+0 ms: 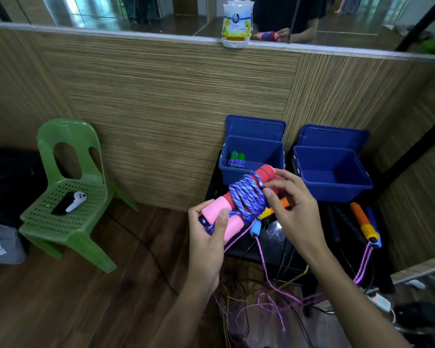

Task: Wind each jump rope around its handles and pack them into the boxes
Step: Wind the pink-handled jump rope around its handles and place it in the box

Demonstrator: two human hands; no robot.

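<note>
Gripping pink handles [220,217], both hands [293,212] pinch blue rope [248,197].

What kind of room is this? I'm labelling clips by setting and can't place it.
Probably a dance or exercise studio: a wall mirror runs above the wood-look panel, the floor is dark wood, and jump ropes are being packed into blue storage boxes, with a plastic chair nearby.

Right hand [290,212] hides part of an orange handle [284,202].

Head-worn camera looks steeply down, close above both hands [249,222].
</note>
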